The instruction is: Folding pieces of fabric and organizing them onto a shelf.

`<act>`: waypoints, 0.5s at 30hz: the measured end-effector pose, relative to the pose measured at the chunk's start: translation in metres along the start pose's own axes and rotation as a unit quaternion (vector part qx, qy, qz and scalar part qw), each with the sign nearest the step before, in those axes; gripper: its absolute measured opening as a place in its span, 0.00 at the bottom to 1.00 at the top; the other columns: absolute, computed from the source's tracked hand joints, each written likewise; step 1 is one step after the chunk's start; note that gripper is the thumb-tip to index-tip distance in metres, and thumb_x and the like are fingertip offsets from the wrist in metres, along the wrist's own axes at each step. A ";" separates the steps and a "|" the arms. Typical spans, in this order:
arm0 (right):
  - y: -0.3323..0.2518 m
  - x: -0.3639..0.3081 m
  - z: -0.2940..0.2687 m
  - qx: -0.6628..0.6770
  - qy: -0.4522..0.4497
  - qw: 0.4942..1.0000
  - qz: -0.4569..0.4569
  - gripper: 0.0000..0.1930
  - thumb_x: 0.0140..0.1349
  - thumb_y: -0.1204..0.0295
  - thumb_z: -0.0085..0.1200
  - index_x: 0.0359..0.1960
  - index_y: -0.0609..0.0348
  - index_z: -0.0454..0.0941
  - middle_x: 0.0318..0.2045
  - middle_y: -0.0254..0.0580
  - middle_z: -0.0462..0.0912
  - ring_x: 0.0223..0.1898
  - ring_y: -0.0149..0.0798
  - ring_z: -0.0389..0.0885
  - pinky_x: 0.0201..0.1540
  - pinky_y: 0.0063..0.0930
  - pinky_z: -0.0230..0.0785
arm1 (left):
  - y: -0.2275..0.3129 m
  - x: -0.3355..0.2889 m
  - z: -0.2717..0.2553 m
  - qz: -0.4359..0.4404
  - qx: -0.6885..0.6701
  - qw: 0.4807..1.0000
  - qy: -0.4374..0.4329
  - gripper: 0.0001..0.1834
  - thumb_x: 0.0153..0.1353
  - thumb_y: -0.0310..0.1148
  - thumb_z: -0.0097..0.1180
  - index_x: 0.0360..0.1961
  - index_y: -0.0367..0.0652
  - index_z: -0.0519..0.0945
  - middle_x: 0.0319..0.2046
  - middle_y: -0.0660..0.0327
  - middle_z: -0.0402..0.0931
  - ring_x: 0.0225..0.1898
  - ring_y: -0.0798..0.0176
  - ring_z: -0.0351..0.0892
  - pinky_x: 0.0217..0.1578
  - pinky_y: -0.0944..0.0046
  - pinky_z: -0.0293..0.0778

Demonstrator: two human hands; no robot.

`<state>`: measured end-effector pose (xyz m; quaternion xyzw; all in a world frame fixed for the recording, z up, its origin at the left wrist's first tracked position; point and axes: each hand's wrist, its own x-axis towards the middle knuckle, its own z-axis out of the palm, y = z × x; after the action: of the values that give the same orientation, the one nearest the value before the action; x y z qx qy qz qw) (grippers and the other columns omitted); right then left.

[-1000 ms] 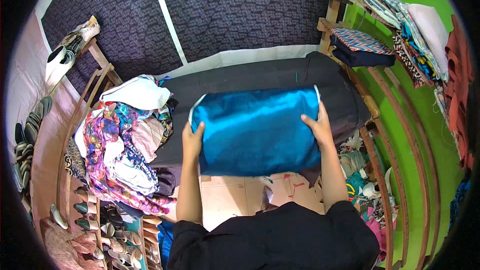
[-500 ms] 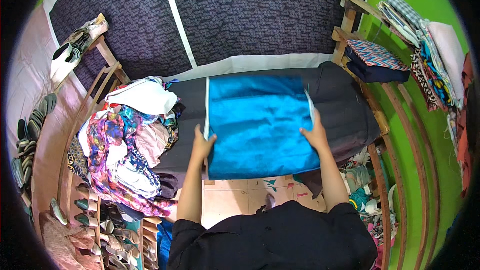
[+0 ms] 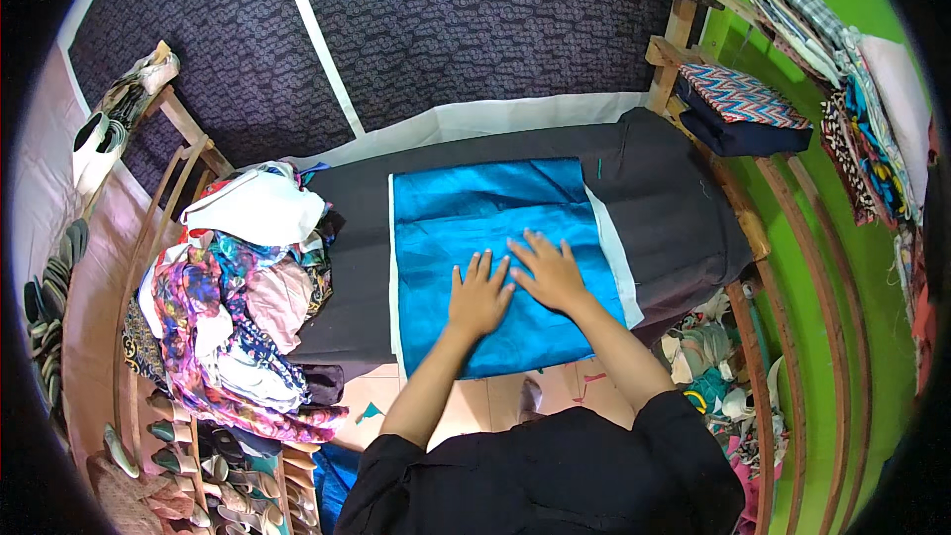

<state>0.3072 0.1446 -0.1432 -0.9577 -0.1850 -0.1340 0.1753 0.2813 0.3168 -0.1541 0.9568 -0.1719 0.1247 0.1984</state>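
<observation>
A shiny blue cloth [image 3: 446, 208] lies folded on the dark-covered table [image 3: 674, 218], with pale edging along its left side and a white strip [image 3: 616, 253] showing at its right. My left hand [image 3: 480, 299] rests flat on the middle of the cloth, fingers spread. Close beside it my right hand [image 3: 550, 275] also presses flat, its fingers apart and pointing up and to the left. The two hands nearly touch at the fingertips and thumbs. Neither one grips anything. The cloth's near edge reaches the table's front edge.
A heap of mixed clothes [image 3: 238, 307] covers the table's left end. Folded fabrics [image 3: 743, 104] sit on the wooden rail at the right. Shoes [image 3: 233, 485] fill a rack at the lower left. Cloth scraps [image 3: 369, 412] lie on the tiled floor; more fabric is piled at the lower right.
My hands have moved from the blue cloth's two side edges to its middle and now lie flat there. The cloth sits nearer me, with more white showing at its right.
</observation>
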 end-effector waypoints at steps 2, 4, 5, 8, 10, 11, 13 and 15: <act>0.021 -0.008 0.016 -0.017 -0.067 0.997 -0.041 0.29 0.57 0.49 0.40 0.59 0.40 0.57 0.61 0.45 0.54 0.63 0.46 0.50 0.59 0.58 0.40 | 0.006 -0.003 0.020 0.013 0.080 0.996 0.025 0.28 0.57 0.49 0.42 0.57 0.53 0.63 0.57 0.49 0.58 0.59 0.48 0.56 0.55 0.42 0.50; 0.048 -0.003 0.009 -0.040 -0.071 0.997 -0.002 0.29 0.57 0.47 0.38 0.60 0.40 0.57 0.62 0.44 0.54 0.63 0.45 0.50 0.59 0.58 0.38 | 0.002 0.001 0.020 0.006 0.071 0.997 0.010 0.28 0.57 0.50 0.42 0.58 0.54 0.63 0.58 0.50 0.57 0.60 0.49 0.55 0.56 0.42 0.49; 0.060 -0.002 0.003 -0.062 -0.078 0.994 0.036 0.29 0.58 0.46 0.36 0.60 0.40 0.57 0.62 0.44 0.53 0.64 0.45 0.49 0.60 0.58 0.37 | 0.002 -0.004 0.018 -0.004 0.062 0.998 -0.006 0.28 0.57 0.51 0.41 0.58 0.55 0.62 0.59 0.51 0.56 0.61 0.49 0.54 0.56 0.42 0.48; 0.098 -0.003 -0.020 -0.079 -0.091 0.987 0.107 0.29 0.58 0.45 0.35 0.60 0.40 0.56 0.62 0.44 0.52 0.64 0.45 0.48 0.59 0.60 0.34 | -0.007 -0.006 0.007 -0.010 0.051 0.998 -0.019 0.28 0.56 0.51 0.42 0.58 0.54 0.62 0.59 0.51 0.56 0.60 0.50 0.54 0.56 0.42 0.49; 0.115 -0.011 -0.030 -0.088 -0.080 0.979 0.163 0.29 0.59 0.47 0.36 0.61 0.40 0.55 0.63 0.44 0.51 0.64 0.46 0.46 0.58 0.63 0.30 | -0.019 -0.016 -0.004 -0.013 0.050 0.998 -0.031 0.29 0.56 0.51 0.44 0.58 0.54 0.62 0.59 0.51 0.55 0.61 0.50 0.53 0.56 0.42 0.49; 0.119 -0.017 -0.032 -0.091 -0.086 0.980 0.158 0.29 0.59 0.47 0.36 0.61 0.40 0.55 0.63 0.44 0.51 0.64 0.46 0.46 0.58 0.63 0.30 | -0.027 -0.024 -0.012 -0.021 0.047 0.998 -0.031 0.29 0.56 0.51 0.44 0.58 0.54 0.62 0.59 0.51 0.55 0.61 0.50 0.53 0.56 0.42 0.49; 0.119 -0.036 -0.039 -0.066 -0.112 0.977 0.169 0.28 0.59 0.50 0.37 0.61 0.42 0.54 0.63 0.46 0.50 0.65 0.47 0.45 0.58 0.65 0.28 | -0.039 -0.045 -0.030 0.036 0.033 0.996 -0.079 0.31 0.55 0.54 0.43 0.58 0.54 0.62 0.60 0.52 0.54 0.61 0.48 0.52 0.56 0.41 0.49; 0.114 -0.057 -0.046 -0.047 -0.122 0.977 0.166 0.28 0.59 0.53 0.39 0.61 0.43 0.54 0.63 0.48 0.48 0.65 0.48 0.43 0.57 0.65 0.28 | -0.035 -0.067 -0.052 0.074 0.037 0.990 -0.115 0.32 0.53 0.53 0.47 0.58 0.55 0.62 0.60 0.53 0.54 0.61 0.48 0.51 0.55 0.41 0.49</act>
<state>0.2932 0.0101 -0.1524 -0.9913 -0.0370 0.0066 0.1259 0.2245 0.3879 -0.1403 0.9563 -0.2588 0.0340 0.1319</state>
